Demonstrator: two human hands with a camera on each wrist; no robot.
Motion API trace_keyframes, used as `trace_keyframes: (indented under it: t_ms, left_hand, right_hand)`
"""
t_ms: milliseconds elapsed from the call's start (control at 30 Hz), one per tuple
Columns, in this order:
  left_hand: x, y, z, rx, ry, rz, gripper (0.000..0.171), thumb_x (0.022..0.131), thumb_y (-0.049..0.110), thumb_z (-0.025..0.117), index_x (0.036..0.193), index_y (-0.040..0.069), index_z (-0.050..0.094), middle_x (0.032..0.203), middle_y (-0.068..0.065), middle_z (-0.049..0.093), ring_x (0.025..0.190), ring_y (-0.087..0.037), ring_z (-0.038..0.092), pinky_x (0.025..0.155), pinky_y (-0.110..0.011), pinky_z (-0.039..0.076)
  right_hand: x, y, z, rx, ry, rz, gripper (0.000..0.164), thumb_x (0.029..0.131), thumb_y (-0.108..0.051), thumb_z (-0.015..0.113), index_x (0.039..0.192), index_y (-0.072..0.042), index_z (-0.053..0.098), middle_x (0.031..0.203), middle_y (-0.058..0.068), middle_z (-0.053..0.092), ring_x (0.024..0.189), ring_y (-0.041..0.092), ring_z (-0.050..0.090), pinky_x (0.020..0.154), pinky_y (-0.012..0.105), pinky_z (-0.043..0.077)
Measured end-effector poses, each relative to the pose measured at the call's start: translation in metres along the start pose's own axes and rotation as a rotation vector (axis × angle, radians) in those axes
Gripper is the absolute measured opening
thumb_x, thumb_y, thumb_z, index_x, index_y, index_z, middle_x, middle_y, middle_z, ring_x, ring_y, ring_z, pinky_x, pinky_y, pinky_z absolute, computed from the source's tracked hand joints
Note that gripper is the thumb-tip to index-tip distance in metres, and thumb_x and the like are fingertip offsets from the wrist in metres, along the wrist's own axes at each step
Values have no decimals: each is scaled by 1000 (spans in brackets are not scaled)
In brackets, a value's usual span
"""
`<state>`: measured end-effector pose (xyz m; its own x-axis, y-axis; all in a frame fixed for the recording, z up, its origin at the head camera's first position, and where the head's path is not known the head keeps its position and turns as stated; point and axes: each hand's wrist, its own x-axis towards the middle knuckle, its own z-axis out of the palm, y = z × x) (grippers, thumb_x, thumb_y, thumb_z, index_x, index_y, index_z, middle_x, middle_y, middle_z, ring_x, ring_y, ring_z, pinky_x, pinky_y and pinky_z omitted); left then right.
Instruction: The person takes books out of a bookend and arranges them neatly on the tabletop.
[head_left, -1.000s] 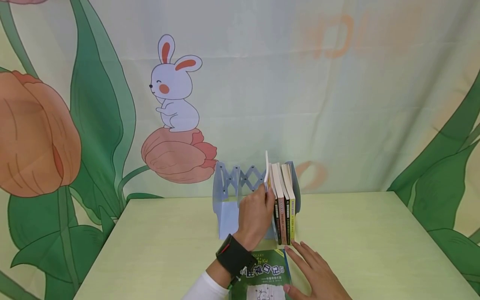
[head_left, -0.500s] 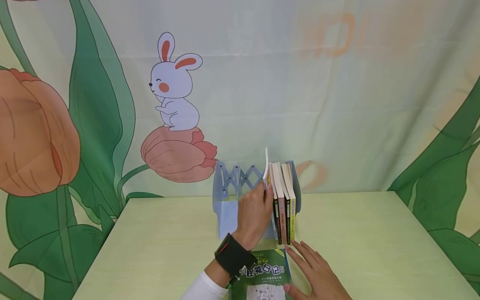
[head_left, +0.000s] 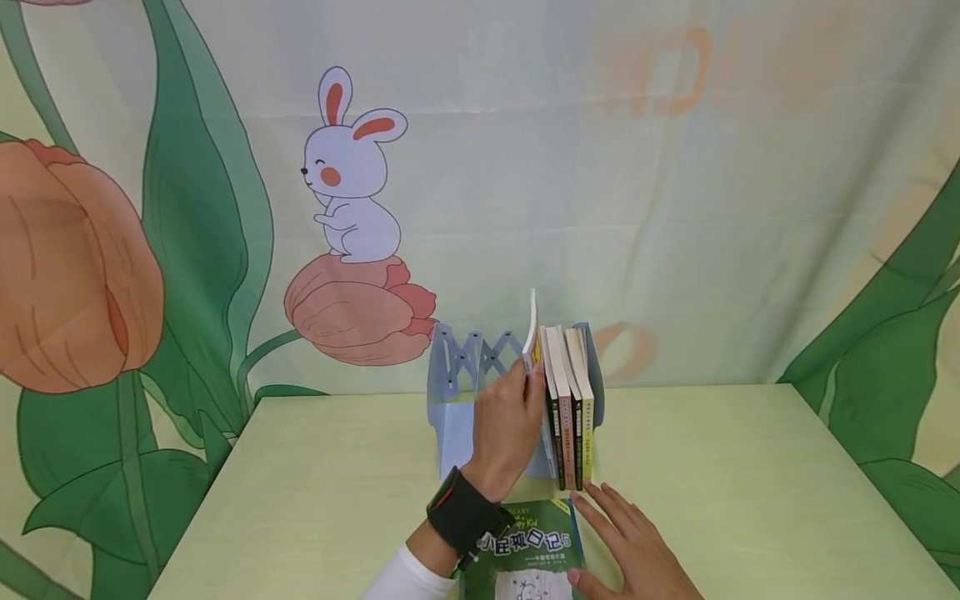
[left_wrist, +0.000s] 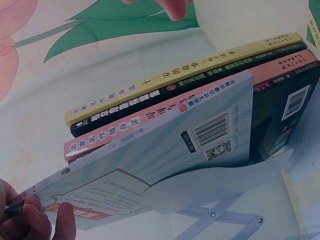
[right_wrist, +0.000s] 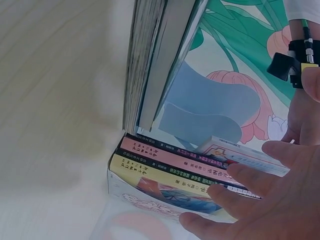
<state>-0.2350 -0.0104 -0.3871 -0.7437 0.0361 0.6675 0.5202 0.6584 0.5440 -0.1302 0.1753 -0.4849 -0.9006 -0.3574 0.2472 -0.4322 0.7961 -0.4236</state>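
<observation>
The pale leftmost book (head_left: 532,333) has risen slightly higher

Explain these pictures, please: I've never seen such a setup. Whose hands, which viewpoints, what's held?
There is no robot here, just a person's two bare hands. The wide picture is taken from the person's head; the two closer ones from each wrist. On the table stands a blue rack with upright books, and a green book lies in front of it. The left hand grips a pale-blue book beside that row. The right hand, fingers extended, is near the spines.
</observation>
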Motion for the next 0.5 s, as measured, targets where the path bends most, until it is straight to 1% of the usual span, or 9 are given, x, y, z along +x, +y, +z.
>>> trace_keyframes:
  t_ms: [167,500]
  left_hand:
    - [2,2,-4,-21,28,7,33,106,27,43,79,10,53,57,2,35,46,-6,25,46,-19,20]
    - [2,3,-9,-66,70,12,31,106,26,45,81,9,54,57,2,34,47,-5,24,49,-18,18]
  right_hand:
    - [1,0,0,-5,12,-9,75,84,-52,69,150,-32,41,154,5,44,140,34,42,102,63,39]
    - [2,-2,-1,9,12,-4,74,84,-51,70,149,-29,44,152,7,46,139,37,43,100,66,39]
